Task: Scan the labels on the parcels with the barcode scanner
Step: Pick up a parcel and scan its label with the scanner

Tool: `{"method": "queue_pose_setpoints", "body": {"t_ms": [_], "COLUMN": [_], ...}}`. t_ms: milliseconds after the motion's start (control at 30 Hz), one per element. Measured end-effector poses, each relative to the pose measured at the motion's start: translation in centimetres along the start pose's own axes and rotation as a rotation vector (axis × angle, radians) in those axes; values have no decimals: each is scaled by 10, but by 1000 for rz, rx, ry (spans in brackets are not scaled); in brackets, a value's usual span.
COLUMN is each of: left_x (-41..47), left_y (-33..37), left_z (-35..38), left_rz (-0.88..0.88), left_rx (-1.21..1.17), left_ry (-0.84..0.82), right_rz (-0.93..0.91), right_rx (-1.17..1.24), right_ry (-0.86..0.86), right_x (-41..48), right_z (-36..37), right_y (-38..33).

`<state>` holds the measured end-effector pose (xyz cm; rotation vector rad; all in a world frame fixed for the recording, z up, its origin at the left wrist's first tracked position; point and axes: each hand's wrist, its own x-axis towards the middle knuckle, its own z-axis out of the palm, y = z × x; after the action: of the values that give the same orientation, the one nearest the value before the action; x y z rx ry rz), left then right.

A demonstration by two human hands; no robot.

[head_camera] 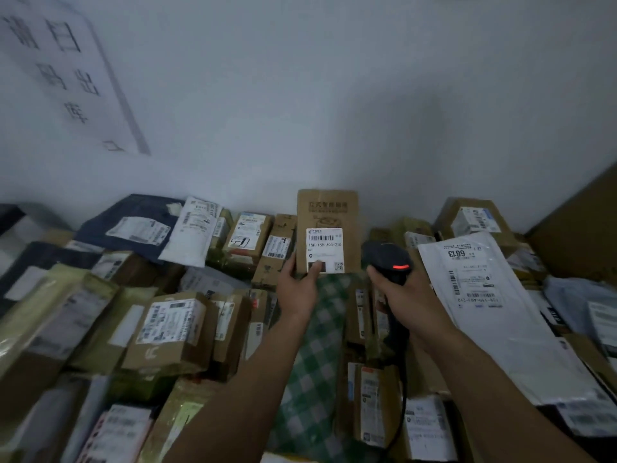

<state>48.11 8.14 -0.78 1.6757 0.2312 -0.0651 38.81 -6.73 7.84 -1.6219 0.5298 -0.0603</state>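
Above parcel heap point(173, 322): left hand point(297, 289) pinches one upright box point(327, 212); right hand point(404, 295) grips one scanner point(387, 259).

A plain white wall point(334, 95) fills the upper half, greyish in weak light, with a soft shadow toward the right. A paper sign point(66, 71) with large black characters hangs at upper left. A brown cardboard panel point(581, 235) stands at the right edge. Green checked cloth point(320, 345) shows low in the middle.

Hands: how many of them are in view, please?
2. The left hand holds the upright cardboard parcel at centre; the right hand grips the barcode scanner just right of it. None seems hidden.
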Motion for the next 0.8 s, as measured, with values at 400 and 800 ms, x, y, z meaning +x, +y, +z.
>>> {"method": "queue_pose_setpoints", "body": {"t_ms": [400,800], "left_x": [-166,-212], "left_y": [17,-2], "left_z": [-67,-75], "left_rz": [-5,51], "left_rx": [-87,-198], "left_ry": [-28,-85], "right_rz": [-154,-155], "right_rx": [96,-11], "right_ry": [-5,-64], "right_x": [-118,-171], "right_z": [-2,-12], "right_y": [-2,8]}}
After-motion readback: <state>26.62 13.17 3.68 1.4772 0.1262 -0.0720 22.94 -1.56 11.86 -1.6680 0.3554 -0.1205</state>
